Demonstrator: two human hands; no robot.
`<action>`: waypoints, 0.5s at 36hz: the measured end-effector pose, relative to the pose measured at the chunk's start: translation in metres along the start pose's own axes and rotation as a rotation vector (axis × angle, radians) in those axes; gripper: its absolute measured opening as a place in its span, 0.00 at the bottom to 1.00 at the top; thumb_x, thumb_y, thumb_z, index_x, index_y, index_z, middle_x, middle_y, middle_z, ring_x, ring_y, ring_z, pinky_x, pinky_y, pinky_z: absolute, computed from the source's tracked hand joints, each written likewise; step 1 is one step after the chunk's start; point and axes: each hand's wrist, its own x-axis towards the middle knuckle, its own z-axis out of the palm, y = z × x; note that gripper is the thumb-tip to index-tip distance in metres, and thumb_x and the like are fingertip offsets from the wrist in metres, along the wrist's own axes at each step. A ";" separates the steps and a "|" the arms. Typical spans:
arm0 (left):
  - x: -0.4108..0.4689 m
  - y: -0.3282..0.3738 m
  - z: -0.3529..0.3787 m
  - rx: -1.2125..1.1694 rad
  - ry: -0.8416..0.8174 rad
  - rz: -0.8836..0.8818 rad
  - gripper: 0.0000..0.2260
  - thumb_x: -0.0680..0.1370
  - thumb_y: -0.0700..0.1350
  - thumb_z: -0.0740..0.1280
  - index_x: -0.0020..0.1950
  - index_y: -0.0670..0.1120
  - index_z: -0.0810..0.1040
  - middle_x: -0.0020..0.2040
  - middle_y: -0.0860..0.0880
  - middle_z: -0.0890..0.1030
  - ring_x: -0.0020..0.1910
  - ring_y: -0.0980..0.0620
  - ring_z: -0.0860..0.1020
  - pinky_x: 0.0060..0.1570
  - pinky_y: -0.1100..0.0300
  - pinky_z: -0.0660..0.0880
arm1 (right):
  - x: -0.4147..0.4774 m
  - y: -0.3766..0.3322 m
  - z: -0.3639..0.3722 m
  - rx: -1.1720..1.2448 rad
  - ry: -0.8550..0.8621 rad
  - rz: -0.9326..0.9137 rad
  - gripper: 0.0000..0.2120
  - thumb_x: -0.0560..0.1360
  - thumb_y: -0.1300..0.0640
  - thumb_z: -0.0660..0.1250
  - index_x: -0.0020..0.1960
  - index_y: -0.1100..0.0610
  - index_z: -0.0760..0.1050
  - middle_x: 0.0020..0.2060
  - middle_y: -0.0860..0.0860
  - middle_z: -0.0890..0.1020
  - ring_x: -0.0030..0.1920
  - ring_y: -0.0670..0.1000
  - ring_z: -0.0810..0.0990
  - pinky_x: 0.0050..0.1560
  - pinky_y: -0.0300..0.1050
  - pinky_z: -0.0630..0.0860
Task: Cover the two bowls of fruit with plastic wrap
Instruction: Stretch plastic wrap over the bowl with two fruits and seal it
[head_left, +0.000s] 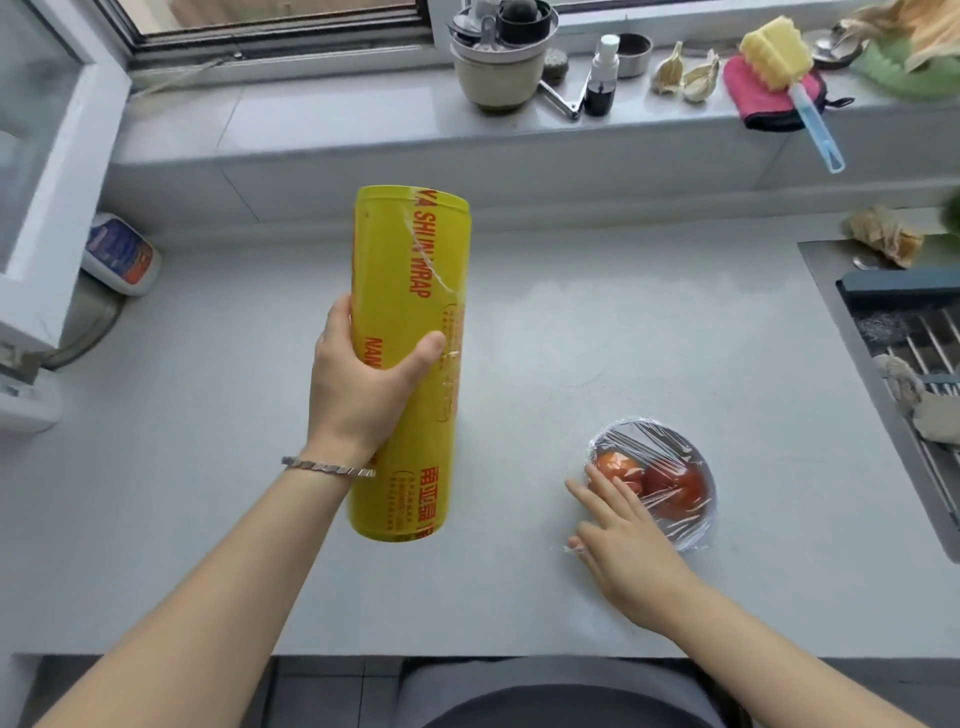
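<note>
My left hand (358, 384) grips a big yellow roll of plastic wrap (415, 291) with red lettering, held above the grey counter (623, 332) with its long axis pointing away from me. At the right front stands one bowl (696, 535) holding red fruit (675, 488), with plastic wrap stretched over its top. My right hand (618, 535) lies with straight fingers against the bowl's left side, touching the wrap. Only this one bowl is in view.
A sink with a metal rack (914, 364) fills the right edge. The window sill (363, 119) at the back carries a pot (498, 67), a spray bottle (602, 73), garlic (685, 78) and a yellow sponge brush (779, 57). A white appliance (47, 208) stands at the left.
</note>
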 end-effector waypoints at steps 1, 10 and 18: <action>0.003 -0.001 -0.004 0.013 0.019 -0.012 0.33 0.65 0.63 0.71 0.65 0.52 0.67 0.58 0.52 0.76 0.52 0.52 0.78 0.43 0.61 0.76 | 0.000 -0.002 -0.006 -0.004 -0.045 -0.006 0.19 0.77 0.46 0.49 0.37 0.48 0.74 0.65 0.53 0.74 0.69 0.57 0.68 0.72 0.44 0.39; -0.004 -0.014 0.003 -0.215 0.086 -0.313 0.24 0.69 0.56 0.73 0.60 0.51 0.70 0.51 0.53 0.79 0.46 0.53 0.79 0.45 0.54 0.77 | 0.029 -0.052 -0.084 0.874 -0.090 0.006 0.42 0.72 0.40 0.64 0.75 0.46 0.42 0.75 0.40 0.48 0.74 0.38 0.45 0.72 0.37 0.45; -0.015 -0.006 0.021 -0.511 -0.072 -0.483 0.24 0.61 0.59 0.75 0.50 0.47 0.77 0.49 0.44 0.83 0.47 0.42 0.83 0.49 0.43 0.79 | 0.075 -0.088 -0.103 1.385 0.129 0.163 0.44 0.65 0.35 0.67 0.73 0.50 0.54 0.66 0.46 0.71 0.63 0.45 0.73 0.65 0.46 0.71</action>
